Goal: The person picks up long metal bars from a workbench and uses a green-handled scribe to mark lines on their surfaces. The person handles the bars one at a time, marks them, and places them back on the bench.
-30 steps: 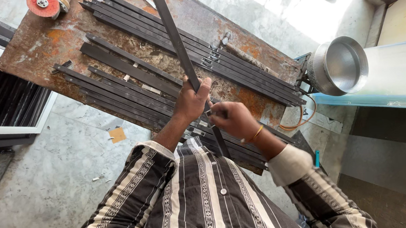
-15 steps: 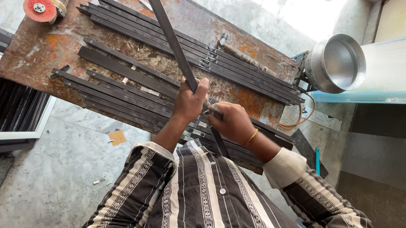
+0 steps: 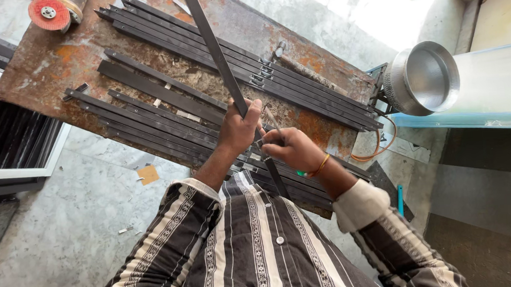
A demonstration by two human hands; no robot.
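My left hand (image 3: pixel 238 128) grips a long dark metal bar (image 3: pixel 211 46) that runs from near my chest up past the top of the view. My right hand (image 3: pixel 294 150) sits just beside it, pinching a thin rod-like tool (image 3: pixel 272 119) whose tip rests against the bar. Both hands hover over a rusty metal table (image 3: pixel 43 59) covered with several flat dark steel strips (image 3: pixel 164 93) laid in rows. My striped shirt sleeves fill the bottom of the view.
A red flap disc (image 3: pixel 46 12) lies at the table's far left corner. A shiny metal pot (image 3: pixel 424 78) sits on its side to the right, next to a blue-edged surface. An orange cable (image 3: pixel 374 148) hangs below it. The floor is concrete.
My hands stay on the bar and tool; the view has drifted slightly, and the right hand has shifted a little along the bar.
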